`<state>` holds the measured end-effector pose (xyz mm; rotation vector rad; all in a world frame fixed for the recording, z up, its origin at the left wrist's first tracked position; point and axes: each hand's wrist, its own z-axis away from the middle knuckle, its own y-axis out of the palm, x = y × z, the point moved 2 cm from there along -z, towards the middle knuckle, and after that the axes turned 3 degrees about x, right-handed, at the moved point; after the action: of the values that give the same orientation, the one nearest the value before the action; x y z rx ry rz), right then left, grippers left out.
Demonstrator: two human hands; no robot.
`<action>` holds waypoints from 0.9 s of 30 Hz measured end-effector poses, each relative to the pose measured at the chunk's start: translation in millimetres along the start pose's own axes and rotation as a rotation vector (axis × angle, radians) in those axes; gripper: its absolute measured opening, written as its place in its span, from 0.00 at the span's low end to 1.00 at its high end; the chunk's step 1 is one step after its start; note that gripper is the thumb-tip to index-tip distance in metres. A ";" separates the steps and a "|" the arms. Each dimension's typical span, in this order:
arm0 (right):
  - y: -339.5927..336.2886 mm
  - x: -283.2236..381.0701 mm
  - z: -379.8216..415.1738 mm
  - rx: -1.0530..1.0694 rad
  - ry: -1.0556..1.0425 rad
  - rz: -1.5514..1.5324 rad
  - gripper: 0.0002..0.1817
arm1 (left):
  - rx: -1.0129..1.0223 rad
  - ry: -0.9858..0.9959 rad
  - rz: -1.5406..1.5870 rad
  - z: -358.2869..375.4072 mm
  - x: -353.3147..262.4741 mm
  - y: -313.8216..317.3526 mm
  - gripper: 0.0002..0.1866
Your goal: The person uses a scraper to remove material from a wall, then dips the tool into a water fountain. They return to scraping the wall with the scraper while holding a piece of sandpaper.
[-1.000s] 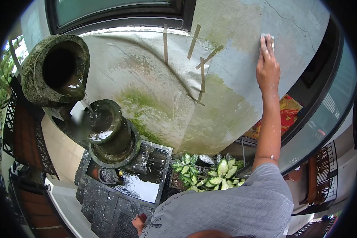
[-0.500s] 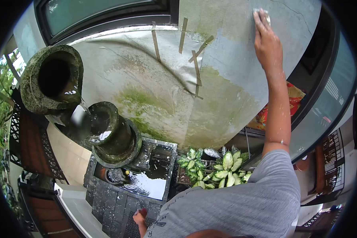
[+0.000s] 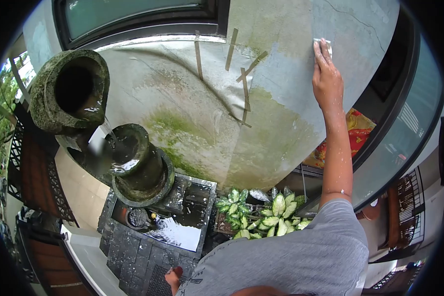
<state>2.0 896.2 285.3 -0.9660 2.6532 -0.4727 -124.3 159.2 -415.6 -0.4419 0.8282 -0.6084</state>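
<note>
My right hand (image 3: 326, 81) is raised against the wall (image 3: 281, 69), fingers stretched upward and pressed over a small whitish pad (image 3: 329, 45). Only the pad's edges show past the fingertips, flat on the grey-blue, partly stripped surface. White flecks dot my right forearm. Low in the view, my left hand (image 3: 172, 276) hangs beside my shirt above the dark paving, its fingers curled; I cannot tell what, if anything, is in it. Strips of brown tape (image 3: 245, 89) hold a pale sheet (image 3: 182, 69) to the wall, left of my right hand.
A mossy stone jar (image 3: 44, 98) pours water into a lower stone pot (image 3: 143, 167) over a small pond (image 3: 182, 234). Leafy potted plants (image 3: 276, 212) stand at the wall's foot. An open window (image 3: 404, 128) juts out at right; another window frame (image 3: 138, 24) is above.
My right hand has slid down the wall with the whitish pad. My view has shifted slightly, and my left hand stays low by my side.
</note>
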 end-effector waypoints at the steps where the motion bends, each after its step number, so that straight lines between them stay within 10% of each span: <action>1: 3.2 1.4 -1.2 -0.007 0.002 -0.005 0.29 | -0.027 -0.020 0.036 -3.8 9.7 5.5 0.20; 9: -28.5 29.4 -107.4 -0.045 -0.071 -0.133 0.27 | 0.115 -0.057 0.120 -12.6 28.3 21.4 0.20; 27: -15.3 11.7 -57.4 0.064 0.003 -0.014 0.26 | -0.012 -0.026 0.107 0.4 48.6 -2.7 0.21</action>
<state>-18.8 889.3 341.7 -0.9664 2.6184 -0.5586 -99.4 125.5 -440.3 -0.4131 0.8262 -0.4978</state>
